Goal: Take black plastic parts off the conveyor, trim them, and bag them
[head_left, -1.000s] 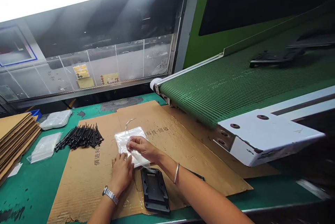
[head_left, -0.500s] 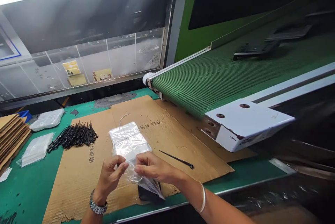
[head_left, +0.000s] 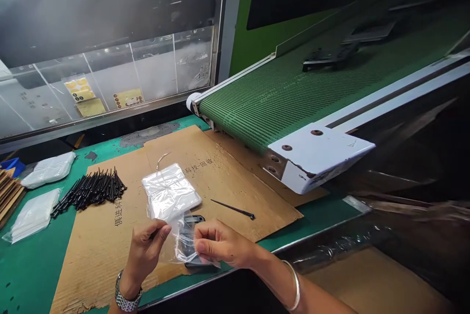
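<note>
My left hand pinches one side of a thin clear plastic bag between thumb and forefinger. The opposite side is pinched in my right hand, so the bag stretches between both. Behind and below it, a dark flat plastic part lies near the table's front edge, partly hidden by bag and hand. Just beyond my hands is a stack of clear plastic bags on brown cardboard. To its right rests a single thin black pin with a headed end.
Several similar black pins are heaped at the left, beside packed clear bags and a white bundle. A green conveyor belt with dark parts on it slopes in from the right; its white end housing overhangs the cardboard.
The loose bag has come away from the stack toward me, and my hands are farther apart with it. More of the dark part shows. The view has shifted slightly right.
</note>
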Demonstrator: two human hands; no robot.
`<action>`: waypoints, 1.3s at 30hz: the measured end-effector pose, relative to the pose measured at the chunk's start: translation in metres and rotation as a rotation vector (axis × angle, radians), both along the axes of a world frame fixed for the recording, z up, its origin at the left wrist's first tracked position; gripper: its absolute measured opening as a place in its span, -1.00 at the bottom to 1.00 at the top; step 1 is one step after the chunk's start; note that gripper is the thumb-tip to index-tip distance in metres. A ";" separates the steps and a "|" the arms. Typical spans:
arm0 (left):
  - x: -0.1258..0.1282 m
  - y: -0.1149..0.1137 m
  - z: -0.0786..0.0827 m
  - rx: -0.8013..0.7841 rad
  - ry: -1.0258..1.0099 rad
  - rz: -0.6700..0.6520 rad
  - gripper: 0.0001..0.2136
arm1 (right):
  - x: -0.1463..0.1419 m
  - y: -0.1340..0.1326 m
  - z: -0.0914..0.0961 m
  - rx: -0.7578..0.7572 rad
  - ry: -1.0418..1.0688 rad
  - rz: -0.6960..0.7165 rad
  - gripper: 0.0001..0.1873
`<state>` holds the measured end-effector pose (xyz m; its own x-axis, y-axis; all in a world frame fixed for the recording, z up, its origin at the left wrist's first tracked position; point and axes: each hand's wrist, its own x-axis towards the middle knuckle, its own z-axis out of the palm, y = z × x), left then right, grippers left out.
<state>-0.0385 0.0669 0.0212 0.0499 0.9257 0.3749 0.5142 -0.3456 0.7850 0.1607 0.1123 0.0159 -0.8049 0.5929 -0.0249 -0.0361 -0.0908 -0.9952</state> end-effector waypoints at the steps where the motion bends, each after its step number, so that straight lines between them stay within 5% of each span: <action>1: 0.000 0.000 0.000 0.009 -0.003 0.001 -0.76 | 0.001 -0.001 0.000 0.000 -0.009 -0.003 -0.51; 7: 0.000 -0.003 0.001 0.035 0.019 -0.052 -0.79 | 0.002 -0.005 -0.001 0.087 -0.081 -0.117 -0.47; 13: -0.002 -0.006 0.000 0.010 0.017 -0.033 -0.78 | 0.009 -0.010 0.002 0.079 -0.119 -0.032 -0.61; 19: 0.006 -0.006 -0.001 0.064 0.124 -0.069 -0.79 | 0.013 -0.016 -0.002 0.217 -0.174 -0.207 -0.56; 25: 0.011 -0.005 -0.008 0.251 0.077 0.115 -0.91 | 0.012 -0.022 -0.003 0.099 -0.037 -0.201 -0.56; 29: 0.019 -0.016 -0.007 0.465 0.028 0.266 -0.79 | 0.011 -0.027 -0.004 0.109 -0.127 -0.328 -0.56; 31: 0.027 -0.024 -0.006 0.358 -0.005 0.178 -0.88 | 0.008 -0.030 -0.004 0.196 -0.206 -0.406 -0.54; 34: 0.040 -0.031 -0.008 -0.106 -0.116 -0.056 -0.88 | 0.002 -0.036 -0.008 0.411 -0.271 -0.435 -0.54; 37: 0.050 -0.032 -0.015 -0.471 -0.405 -0.213 -0.78 | -0.004 -0.042 -0.014 0.579 -0.283 -0.382 -0.59; 39: 0.054 -0.031 -0.021 -0.553 -0.649 -0.214 -0.77 | -0.006 -0.043 -0.016 0.590 -0.275 -0.333 -0.59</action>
<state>0.0155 0.0359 0.0004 0.1758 0.9783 -0.1099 -0.1239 0.1327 0.9834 0.1551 0.0693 0.0002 -0.5899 0.7826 0.1990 0.2899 0.4353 -0.8524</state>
